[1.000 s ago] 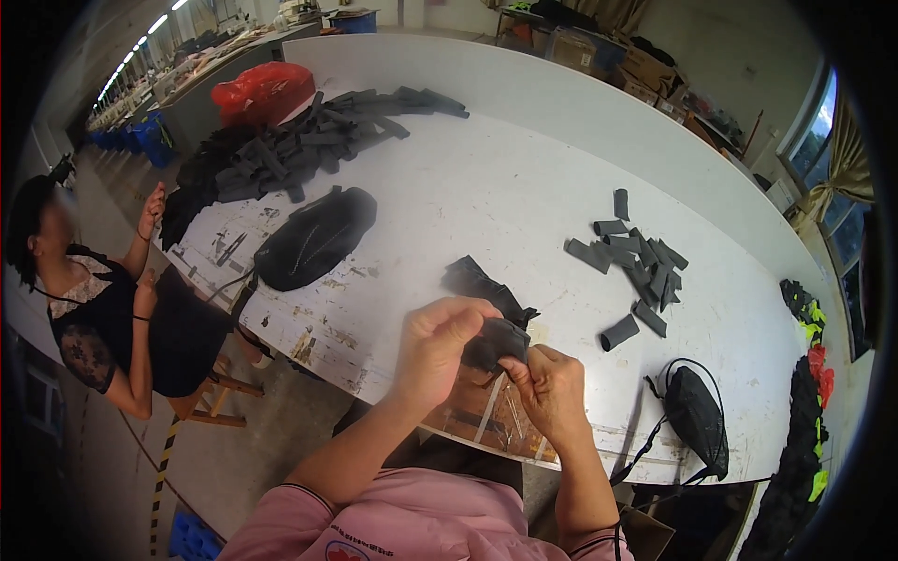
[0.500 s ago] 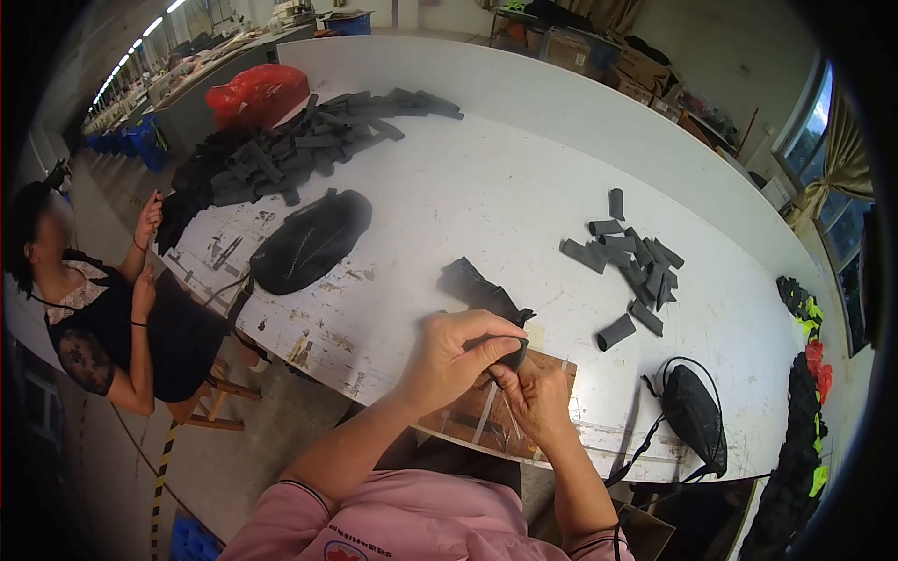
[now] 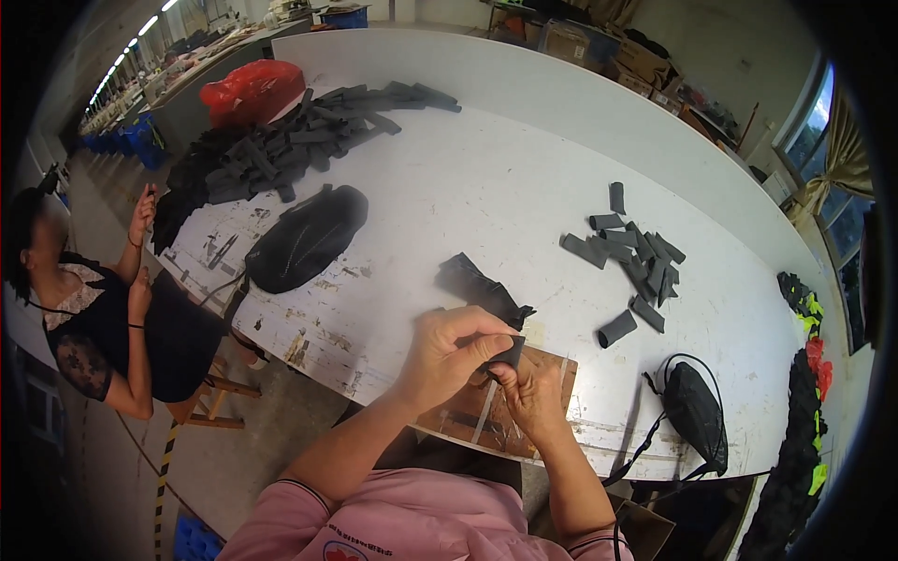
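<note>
Over the near edge of the white table, my left hand (image 3: 451,353) pinches a small dark grey piece of tube-like material (image 3: 508,353) between thumb and fingers. My right hand (image 3: 535,397) is closed on the lower side of the same piece, its thumb pressed against it. Part of the piece is hidden by my fingers. Just beyond my hands lies a crumpled strip of black material (image 3: 482,288). Under my hands is a brown wooden board (image 3: 468,416) set at the table edge, with clear tape across it.
Several loose grey tubes (image 3: 617,329) lie right of centre. A large heap of similar tubes (image 3: 309,136) sits far left beside a red plastic bag (image 3: 253,92). Black pouches (image 3: 309,238) (image 3: 694,416) rest left and right. A seated person (image 3: 103,309) is at the left.
The grey piece has turned slightly in my fingers and shows a flatter face. My right thumb has shifted a little along it. The tubes and pouches on the table stay in place.
</note>
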A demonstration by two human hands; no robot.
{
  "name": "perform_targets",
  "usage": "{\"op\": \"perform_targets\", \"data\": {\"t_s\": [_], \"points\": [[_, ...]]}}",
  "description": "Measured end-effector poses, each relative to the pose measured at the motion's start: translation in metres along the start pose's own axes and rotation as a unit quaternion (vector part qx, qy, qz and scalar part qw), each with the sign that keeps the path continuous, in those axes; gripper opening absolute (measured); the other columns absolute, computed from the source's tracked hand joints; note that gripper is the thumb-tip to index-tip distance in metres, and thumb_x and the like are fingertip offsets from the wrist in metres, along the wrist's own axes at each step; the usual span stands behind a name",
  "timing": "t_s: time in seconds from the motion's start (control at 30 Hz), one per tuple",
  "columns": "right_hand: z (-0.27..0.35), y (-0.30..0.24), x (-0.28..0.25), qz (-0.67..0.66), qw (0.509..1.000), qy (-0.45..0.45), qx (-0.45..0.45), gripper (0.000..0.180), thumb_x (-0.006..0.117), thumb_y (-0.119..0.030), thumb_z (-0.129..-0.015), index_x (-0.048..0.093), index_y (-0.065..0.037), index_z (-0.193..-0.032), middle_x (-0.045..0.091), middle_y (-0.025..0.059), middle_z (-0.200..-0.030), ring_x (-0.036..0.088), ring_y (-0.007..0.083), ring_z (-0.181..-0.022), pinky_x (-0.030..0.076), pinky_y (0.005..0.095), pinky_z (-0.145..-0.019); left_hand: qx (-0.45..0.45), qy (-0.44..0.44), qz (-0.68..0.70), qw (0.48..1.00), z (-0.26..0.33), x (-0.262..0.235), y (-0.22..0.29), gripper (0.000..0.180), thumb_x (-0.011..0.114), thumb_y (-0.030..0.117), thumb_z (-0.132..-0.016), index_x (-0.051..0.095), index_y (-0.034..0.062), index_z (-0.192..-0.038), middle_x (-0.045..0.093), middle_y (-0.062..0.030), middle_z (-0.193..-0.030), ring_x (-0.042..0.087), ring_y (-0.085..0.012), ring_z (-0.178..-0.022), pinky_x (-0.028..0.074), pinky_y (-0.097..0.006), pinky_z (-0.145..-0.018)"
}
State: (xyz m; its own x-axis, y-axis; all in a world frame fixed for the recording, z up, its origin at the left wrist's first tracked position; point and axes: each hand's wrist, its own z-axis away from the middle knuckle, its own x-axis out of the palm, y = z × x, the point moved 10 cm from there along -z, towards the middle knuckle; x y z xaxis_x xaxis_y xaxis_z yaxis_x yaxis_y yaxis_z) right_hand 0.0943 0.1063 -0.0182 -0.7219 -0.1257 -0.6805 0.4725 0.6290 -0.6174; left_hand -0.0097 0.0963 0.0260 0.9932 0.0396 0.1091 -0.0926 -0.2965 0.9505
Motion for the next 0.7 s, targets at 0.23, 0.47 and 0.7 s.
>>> {"op": "perform_targets", "data": {"t_s": [0.23,0.47,0.7], "points": [[0.000,-0.004,-0.005,-0.005,1.000,-0.006,0.007,0.027,0.054,-0.027,-0.079,0.052,-0.003,-0.067,0.051,0.0126,-0.060,0.051,0.0310,-0.051,0.039,0.0370,-0.044,0.100,-0.006,-0.103,0.990,-0.003,0.007,0.022,0.006,0.061,0.000,-0.070,0.060,-0.0004,-0.076,0.059,-0.0072,-0.072,0.055,-0.0123,-0.067,0.044,-0.023,-0.060],[0.005,0.003,-0.002,-0.049,0.998,0.027,0.017,0.026,0.056,-0.023,-0.078,0.052,-0.002,-0.064,0.050,0.0128,-0.058,0.049,0.0320,-0.050,0.038,0.0374,-0.044,0.089,-0.002,-0.134,0.987,-0.005,0.009,0.025,0.006,0.062,-0.002,-0.069,0.059,-0.0006,-0.074,0.059,-0.0073,-0.071,0.055,-0.0122,-0.065,0.043,-0.022,-0.060],[-0.020,-0.013,-0.039,-0.213,0.976,-0.018,0.029,0.024,0.053,-0.017,-0.079,0.053,-0.001,-0.061,0.052,0.0086,-0.055,0.048,0.0189,-0.045,0.036,0.0291,-0.043,0.027,0.063,0.015,0.998,-0.012,-0.011,-0.019,0.021,0.048,0.018,-0.085,0.057,-0.0006,-0.089,0.059,-0.0042,-0.077,0.053,-0.0088,-0.068,0.041,-0.020,-0.061]]}}
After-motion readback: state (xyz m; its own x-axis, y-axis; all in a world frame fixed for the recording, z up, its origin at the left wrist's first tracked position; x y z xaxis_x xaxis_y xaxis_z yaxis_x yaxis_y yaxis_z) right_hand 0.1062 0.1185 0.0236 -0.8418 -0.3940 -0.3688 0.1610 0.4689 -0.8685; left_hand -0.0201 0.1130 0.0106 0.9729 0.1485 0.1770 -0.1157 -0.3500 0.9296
